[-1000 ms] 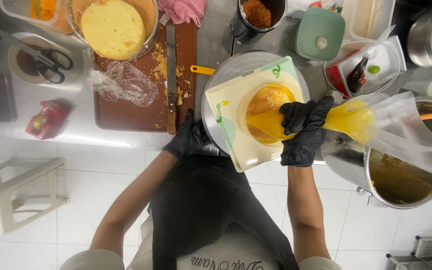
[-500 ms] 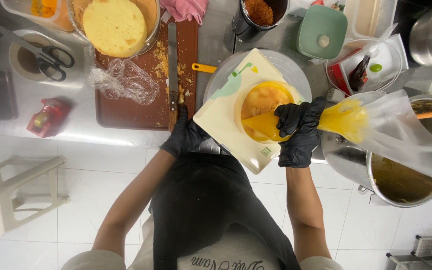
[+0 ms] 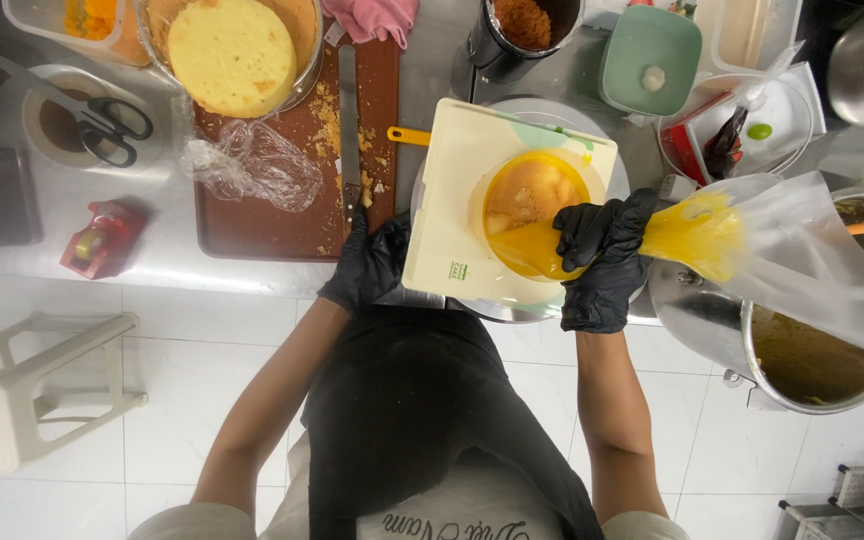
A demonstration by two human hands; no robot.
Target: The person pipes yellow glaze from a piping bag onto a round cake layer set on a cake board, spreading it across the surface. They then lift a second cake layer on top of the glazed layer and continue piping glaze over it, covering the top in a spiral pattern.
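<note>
Piping bag (image 3: pixel 742 240) squeezed by right hand (image 3: pixel 602 260) over cake (image 3: pixel 532 200).

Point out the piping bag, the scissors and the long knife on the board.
piping bag (image 3: pixel 697 232), head view, on its yellow-filled part.
scissors (image 3: pixel 117 130), head view, on the black handles.
long knife (image 3: pixel 349 120), head view, mid-blade.

A steel counter (image 3: pixel 82 262) runs across the far side, catching bright overhead light. Below it lies a glossy white tiled floor (image 3: pixel 202 350), with a white plastic stool (image 3: pixel 22 395) tipped over at near left
</note>
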